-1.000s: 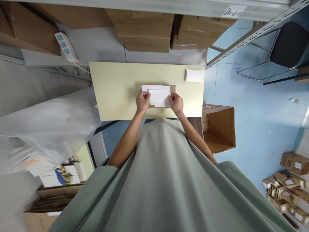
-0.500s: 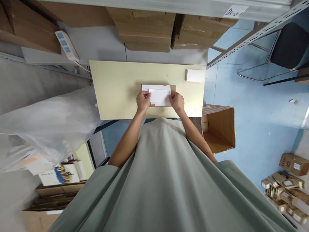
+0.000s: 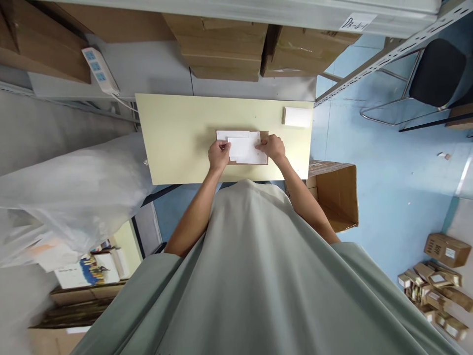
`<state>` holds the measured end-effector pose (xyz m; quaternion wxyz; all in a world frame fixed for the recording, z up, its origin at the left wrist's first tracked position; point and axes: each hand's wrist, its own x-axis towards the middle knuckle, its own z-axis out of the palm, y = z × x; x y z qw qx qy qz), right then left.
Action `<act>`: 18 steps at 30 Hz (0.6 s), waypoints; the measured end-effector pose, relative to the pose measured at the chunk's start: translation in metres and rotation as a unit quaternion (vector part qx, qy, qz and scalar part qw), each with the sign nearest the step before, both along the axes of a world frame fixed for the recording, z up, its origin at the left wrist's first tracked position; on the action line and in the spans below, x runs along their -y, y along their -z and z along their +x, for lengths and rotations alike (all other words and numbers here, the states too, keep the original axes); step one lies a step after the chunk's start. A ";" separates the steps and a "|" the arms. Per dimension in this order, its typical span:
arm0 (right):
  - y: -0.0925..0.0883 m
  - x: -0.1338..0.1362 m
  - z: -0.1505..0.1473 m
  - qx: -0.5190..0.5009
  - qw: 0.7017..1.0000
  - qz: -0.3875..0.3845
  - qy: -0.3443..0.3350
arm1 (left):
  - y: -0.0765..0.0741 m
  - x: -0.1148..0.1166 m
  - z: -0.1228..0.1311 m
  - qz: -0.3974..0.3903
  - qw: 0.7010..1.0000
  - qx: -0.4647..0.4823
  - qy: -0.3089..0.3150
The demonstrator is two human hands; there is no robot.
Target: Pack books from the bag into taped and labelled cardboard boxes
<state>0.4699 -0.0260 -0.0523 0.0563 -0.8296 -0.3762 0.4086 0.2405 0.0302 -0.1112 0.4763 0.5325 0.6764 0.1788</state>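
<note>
On the pale yellow table [image 3: 177, 140], white paper slips [image 3: 242, 149] overlap on a flat brown cardboard piece [image 3: 232, 162]. My left hand [image 3: 219, 155] pinches the left edge of the top slip between thumb and fingers. At the upper right of the same slips, my right hand [image 3: 274, 146] has its fingertips closed on the paper near its edge. The fingertips partly cover the corner, and whether the slips are separate or folded is hard to make out. A small stack of white cards [image 3: 297, 117] lies at the table's far right corner.
Behind the table stand cardboard boxes [image 3: 225, 54] on a metal shelf [image 3: 236, 11], with a power strip [image 3: 99, 70] at left. An open carton [image 3: 338, 197] sits below the table's right side. A large plastic bag [image 3: 92, 182] bulges at left.
My right hand has shifted slightly right, and white paper now reaches farther toward the cardboard's lower right corner. My left hand keeps its pinch in nearly the same place.
</note>
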 end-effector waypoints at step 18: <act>0.005 -0.039 -0.065 -0.010 0.995 0.034 -0.098 | -0.011 0.003 0.003 -0.005 0.999 -0.033 0.023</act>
